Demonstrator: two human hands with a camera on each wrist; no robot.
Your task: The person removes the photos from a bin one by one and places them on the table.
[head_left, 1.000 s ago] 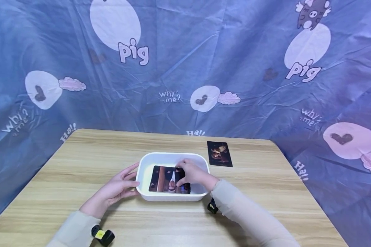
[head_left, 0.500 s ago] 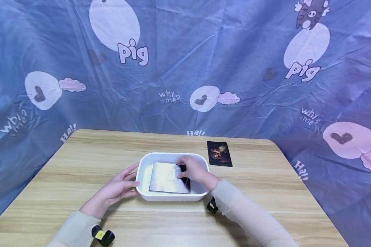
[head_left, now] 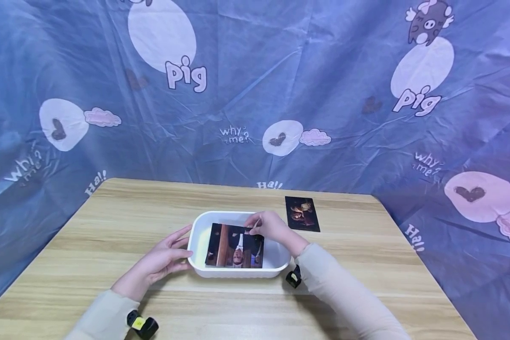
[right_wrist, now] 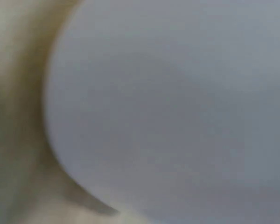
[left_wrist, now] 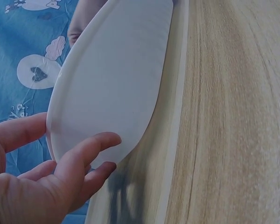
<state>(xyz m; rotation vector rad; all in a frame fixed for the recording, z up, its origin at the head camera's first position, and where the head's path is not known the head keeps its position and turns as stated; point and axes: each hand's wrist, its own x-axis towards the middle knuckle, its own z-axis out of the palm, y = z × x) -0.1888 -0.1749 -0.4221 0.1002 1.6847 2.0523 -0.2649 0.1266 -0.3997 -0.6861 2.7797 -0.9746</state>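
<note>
A white plastic tub [head_left: 238,273] stands on the table, with a glossy photo card [head_left: 238,245] inside it that shows a person in dark clothes. My right hand [head_left: 272,229] reaches over the tub's right end and pinches the card near its upper right corner. The left hand [head_left: 163,259] holds the tub's left end, its thumb at the rim. In the left wrist view, the fingers of the left hand [left_wrist: 51,182] touch the outer wall of the tub [left_wrist: 112,79]. Blurred white tub wall [right_wrist: 168,116] fills most of the right wrist view; the right hand is hidden there.
Another dark photo card [head_left: 302,214] lies on the wooden table [head_left: 221,311] behind the tub, to its right. A blue printed cloth [head_left: 238,94] hangs behind the table and along its sides. Black devices sit on the left wrist [head_left: 142,325] and right wrist [head_left: 294,277].
The right hand has shifted slightly up and right, with its fingers now at the card's upper edge. Glare whitened the card half a second ago; its picture shows again. The left hand stays put.
</note>
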